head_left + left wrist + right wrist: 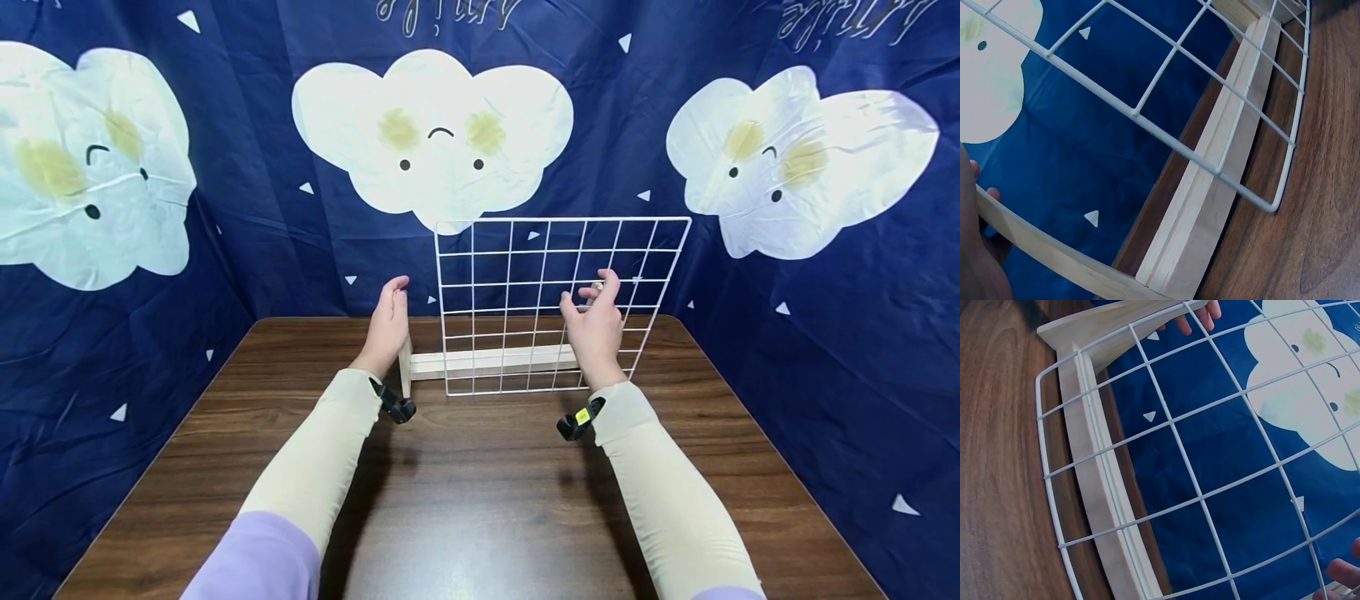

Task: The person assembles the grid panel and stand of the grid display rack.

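Observation:
A pale wooden stand [491, 360] has a long grooved base bar and an upright at each end. My left hand [387, 327] holds its left upright [1054, 253], the fingertips showing past the far side. A white wire grid panel [491, 283] stands upright just in front of the bar, shifted right of the left upright. My right hand [595, 333] is at the grid's right part, thumb and fingers around the right upright, whose tip [597, 286] shows between them. The wires there are partly hidden by the hand. In the right wrist view only its fingers [1342, 572] show.
The stand is towards the back of a dark brown wooden table [480, 483]. Behind and beside it hangs a navy curtain [247, 167] with white clouds [435, 125] and small triangles. A black wrist camera [393, 404] is strapped on each wrist.

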### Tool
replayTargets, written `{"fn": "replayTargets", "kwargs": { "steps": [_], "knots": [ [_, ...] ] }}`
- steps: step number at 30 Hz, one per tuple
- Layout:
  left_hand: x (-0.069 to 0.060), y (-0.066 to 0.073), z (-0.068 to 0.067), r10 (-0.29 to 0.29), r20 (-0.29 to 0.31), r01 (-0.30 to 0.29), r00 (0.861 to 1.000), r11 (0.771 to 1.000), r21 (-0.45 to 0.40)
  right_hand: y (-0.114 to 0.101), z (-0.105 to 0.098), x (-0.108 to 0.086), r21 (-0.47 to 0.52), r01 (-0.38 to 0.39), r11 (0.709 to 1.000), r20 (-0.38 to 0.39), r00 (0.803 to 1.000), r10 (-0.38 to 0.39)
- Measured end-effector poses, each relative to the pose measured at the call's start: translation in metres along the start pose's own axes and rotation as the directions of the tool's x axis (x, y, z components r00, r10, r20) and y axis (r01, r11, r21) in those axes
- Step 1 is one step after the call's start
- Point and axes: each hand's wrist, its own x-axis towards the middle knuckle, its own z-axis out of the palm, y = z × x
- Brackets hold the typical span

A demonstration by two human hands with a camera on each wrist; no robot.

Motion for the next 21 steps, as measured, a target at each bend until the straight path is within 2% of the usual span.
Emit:
{"fn": "replayTargets", "kwargs": {
  "steps": [4,10,21],
  "knots": [
    [-0.001,0.003,-0.003,-0.016,0.036,0.016,0.999,1.000,-0.001,-0.008,-0.003,0.006,-0.030,0.021,0.999,0.010,1.000,-0.021],
    [-0.003,0.007,-0.008,-0.049,0.065,0.047,0.997,0.998,0.041,-0.019,-0.008,0.012,-0.064,0.057,0.996,0.040,0.998,-0.055],
    [-0.005,0.009,-0.015,-0.091,0.133,0.075,0.987,0.990,0.121,-0.023,-0.010,0.022,-0.109,0.015,0.994,0.038,0.999,-0.011]
  ]
}}
